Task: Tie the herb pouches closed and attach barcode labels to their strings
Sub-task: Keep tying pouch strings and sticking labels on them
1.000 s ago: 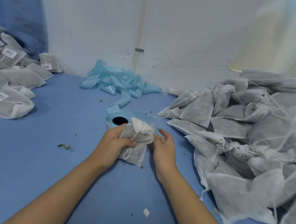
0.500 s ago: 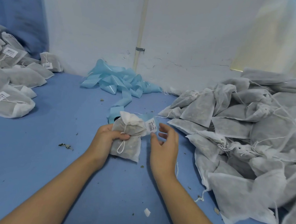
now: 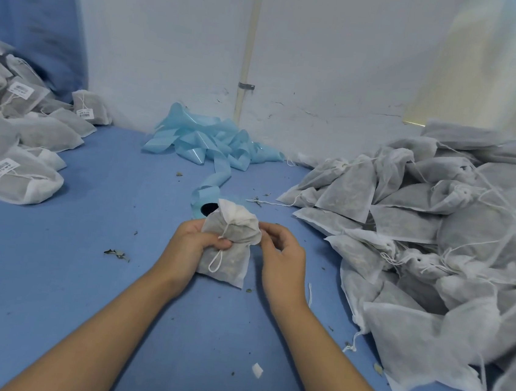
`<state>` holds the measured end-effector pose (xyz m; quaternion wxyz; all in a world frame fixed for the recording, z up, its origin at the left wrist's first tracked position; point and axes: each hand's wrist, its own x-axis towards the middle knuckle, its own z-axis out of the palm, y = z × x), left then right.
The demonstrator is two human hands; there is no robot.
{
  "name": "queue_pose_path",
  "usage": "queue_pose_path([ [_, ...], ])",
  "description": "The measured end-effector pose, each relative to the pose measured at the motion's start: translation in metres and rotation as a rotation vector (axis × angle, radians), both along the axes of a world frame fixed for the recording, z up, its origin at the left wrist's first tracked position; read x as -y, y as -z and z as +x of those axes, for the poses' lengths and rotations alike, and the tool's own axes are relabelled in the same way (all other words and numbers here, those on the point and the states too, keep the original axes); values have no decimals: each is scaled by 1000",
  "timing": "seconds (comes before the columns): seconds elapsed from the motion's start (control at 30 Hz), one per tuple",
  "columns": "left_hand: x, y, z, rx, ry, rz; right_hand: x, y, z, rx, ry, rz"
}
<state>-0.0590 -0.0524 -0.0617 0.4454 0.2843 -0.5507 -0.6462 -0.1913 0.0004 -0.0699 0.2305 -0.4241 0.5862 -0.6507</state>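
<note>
Blue bench (image 3: 51, 269) against a white wall, heaped with gauzy herb pouches.
Left hand (image 3: 192, 245) in a firm grip round the cinched neck of a soft, translucent non-woven pouch (image 3: 228, 249), its white string (image 3: 216, 259) looping below the thumb; right hand (image 3: 282, 255) pinching at the pouch's right edge. Left of the grip, pouches with barcode labels (image 3: 1, 168), print unreadable; right, unlabelled pile (image 3: 421, 231); beyond, glossy blue backing tape (image 3: 204, 145).

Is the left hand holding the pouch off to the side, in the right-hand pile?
No: the left hand grips the pouch at centre over the blue table, apart from the right-hand pile.
</note>
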Motion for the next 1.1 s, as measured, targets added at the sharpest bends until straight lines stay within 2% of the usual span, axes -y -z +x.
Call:
queue_pose_path([
  [0.17, 1, 1, 0, 12, -7, -4, 4, 3, -5, 56, 7, 13],
  [0.63, 0, -1, 0, 43, 39, 1, 6, 7, -7, 59, 42, 62],
  [0.83, 0, -1, 0, 25, 32, 16, 4, 3, -10, 159, 41, 34],
  [1.0, 4, 0, 1, -9, -3, 52, 3, 3, -5, 30, -54, 121],
  [1.1, 4, 1, 1, -6, 3, 48, 2, 2, -3, 16, -72, 101],
])
